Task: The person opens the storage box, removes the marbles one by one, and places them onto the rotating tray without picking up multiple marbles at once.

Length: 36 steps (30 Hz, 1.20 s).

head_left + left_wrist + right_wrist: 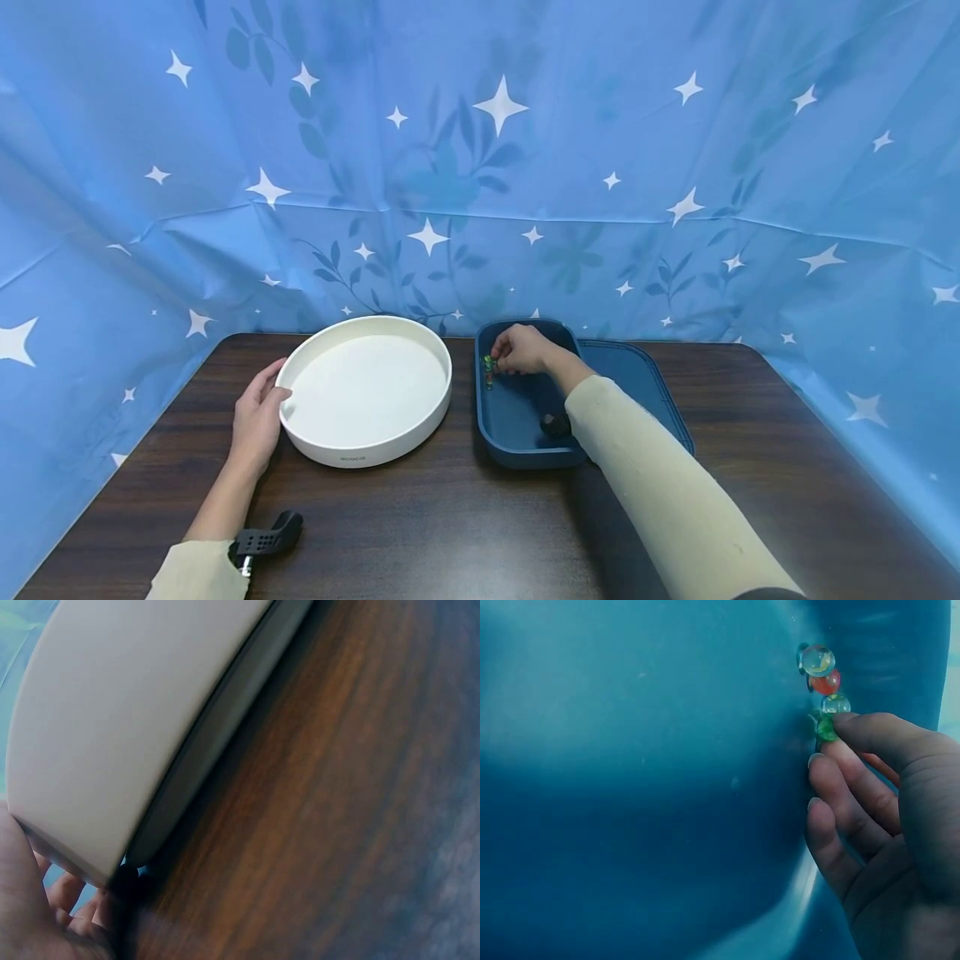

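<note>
A round white tray stands on the left of the table. My left hand grips its left edge, thumb over the rim and fingers against the outer wall; the left wrist view shows the tray's side close up. Inside a blue rectangular bin, my right hand pinches a green glass marble between thumb and index finger. Beside it, in a row along the bin's wall, lie a clear marble, an orange-red marble and a clear one with a yellow swirl.
A flat blue lid or tray lies right of the bin, partly under my right sleeve. A black object shows in the bin beside the right forearm. Behind the dark wood table hangs a blue star-patterned curtain.
</note>
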### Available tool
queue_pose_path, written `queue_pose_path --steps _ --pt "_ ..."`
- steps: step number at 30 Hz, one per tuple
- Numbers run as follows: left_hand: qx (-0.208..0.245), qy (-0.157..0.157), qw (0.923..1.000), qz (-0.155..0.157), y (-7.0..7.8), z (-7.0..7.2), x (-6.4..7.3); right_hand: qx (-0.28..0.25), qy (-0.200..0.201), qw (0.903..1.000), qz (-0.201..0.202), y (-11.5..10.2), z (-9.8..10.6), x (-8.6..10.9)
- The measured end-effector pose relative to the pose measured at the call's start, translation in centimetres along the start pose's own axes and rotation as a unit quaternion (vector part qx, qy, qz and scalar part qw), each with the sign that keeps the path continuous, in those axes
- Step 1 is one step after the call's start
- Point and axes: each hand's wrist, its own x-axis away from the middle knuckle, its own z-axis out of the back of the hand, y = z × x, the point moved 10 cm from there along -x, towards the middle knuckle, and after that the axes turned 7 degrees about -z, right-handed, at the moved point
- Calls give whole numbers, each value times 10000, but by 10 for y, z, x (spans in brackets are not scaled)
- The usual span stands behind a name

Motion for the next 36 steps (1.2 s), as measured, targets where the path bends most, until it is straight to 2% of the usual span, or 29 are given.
queue_pose_path --steps 10,21,27,36 --pt "16 -17 10000 32 0 1 3 507 24 9986 110 -4 3 5" --pt "-25 -3 10000 27 0 0 4 999 -170 9948 132 -5 2 9" --pt "-41 -24 10000 23 1 0 3 992 -118 9949 135 -7 9 13" --pt "-29 -27 10000 55 1 0 2 768 -95 9961 433 -28 22 21"
